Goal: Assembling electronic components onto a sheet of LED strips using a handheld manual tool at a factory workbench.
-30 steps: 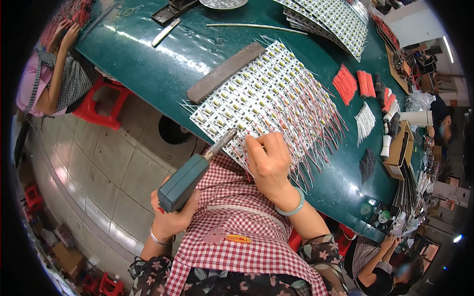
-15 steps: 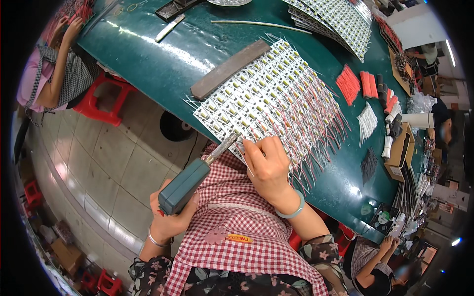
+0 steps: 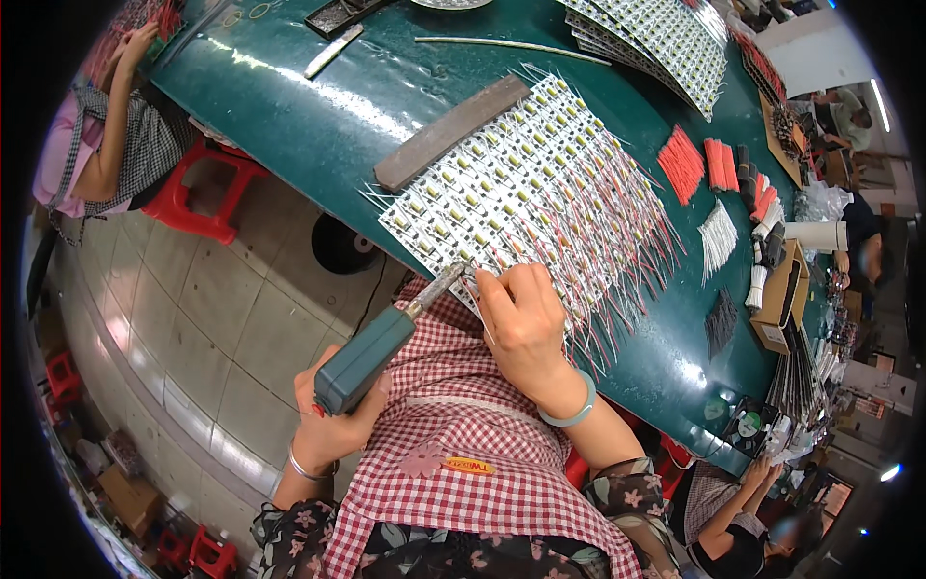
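A green tabletop [image 3: 318,125] carries a wide sheet of small circuit boards [image 3: 521,193] with red and white wires [image 3: 627,261] fanning off its far side. The left hand [image 3: 333,420] grips a teal soldering tool [image 3: 371,352], tip at the sheet's near edge. The right hand [image 3: 521,318] pinches a wire there. Most rows look wired already; judging by that, little remains.

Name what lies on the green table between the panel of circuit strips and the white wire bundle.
Head view: only bare green table separates the panel from the white wire bundle.

Flat bar [image 3: 450,132] on board panel [image 3: 540,193], wire bundles [image 3: 683,164] right.
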Demonstrator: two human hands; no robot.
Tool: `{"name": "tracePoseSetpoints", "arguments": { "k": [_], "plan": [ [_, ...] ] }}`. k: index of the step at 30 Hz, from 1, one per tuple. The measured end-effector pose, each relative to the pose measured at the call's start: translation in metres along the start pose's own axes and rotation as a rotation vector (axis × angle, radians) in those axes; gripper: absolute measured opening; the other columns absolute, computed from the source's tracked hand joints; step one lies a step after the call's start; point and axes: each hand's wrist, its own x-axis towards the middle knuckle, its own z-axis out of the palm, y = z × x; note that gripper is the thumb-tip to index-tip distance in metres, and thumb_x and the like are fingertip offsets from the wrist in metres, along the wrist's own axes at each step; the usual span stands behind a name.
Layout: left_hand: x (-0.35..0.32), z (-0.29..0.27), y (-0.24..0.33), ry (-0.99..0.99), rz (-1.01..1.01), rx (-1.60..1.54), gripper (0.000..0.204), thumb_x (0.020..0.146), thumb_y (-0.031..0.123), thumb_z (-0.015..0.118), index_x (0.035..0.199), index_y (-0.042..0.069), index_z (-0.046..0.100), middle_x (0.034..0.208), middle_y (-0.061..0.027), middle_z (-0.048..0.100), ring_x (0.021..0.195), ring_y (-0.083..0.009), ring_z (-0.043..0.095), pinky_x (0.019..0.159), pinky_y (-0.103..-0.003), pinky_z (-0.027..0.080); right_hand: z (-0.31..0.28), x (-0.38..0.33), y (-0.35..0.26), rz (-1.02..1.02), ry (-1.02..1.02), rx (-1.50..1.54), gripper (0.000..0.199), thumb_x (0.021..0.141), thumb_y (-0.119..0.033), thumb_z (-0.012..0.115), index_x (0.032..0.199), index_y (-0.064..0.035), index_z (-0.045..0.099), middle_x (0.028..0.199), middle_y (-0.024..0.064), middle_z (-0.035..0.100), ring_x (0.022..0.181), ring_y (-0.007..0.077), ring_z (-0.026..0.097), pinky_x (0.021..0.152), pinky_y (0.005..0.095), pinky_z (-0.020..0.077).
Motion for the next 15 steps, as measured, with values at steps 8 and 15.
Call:
{"name": "tracePoseSetpoints", "arguments": {
  "k": [8, 15],
  "plan": [
    [-0.020, 0.003, -0.022, 0.137, -0.090, -0.085, 0.021, 0.081, 0.005, 0.079, 0.100, -0.002, 0.073, 0.088, -0.0110, 0.072, 0.070, -0.0213, 0.069, 0.064, -0.029, 0.054, 0.001, -0.001, 0.001, -0.010, -0.001, -0.010, 0.028, 0.075, 0.003, 0.075, 0.102, 0.0002, 0.069, 0.080, 0.0088, 0.053, 0.074, 0.0265, 0.054, 0.063, 0.0380, 0.0459],
    [-0.022, 0.000, -0.023, 0.134, -0.102, -0.091, 0.021, 0.080, 0.004, 0.079, 0.098, -0.002, 0.074, 0.083, -0.0111, 0.073, 0.069, -0.0215, 0.070, 0.064, -0.028, 0.054, -0.011, 0.009, 0.009, 0.085, 0.061, 0.200, 0.018, 0.078, 0.004, 0.076, 0.095, -0.0007, 0.071, 0.081, 0.0091, 0.057, 0.076, 0.0263, 0.058, 0.063, 0.0347, 0.0472]
  ]
}}
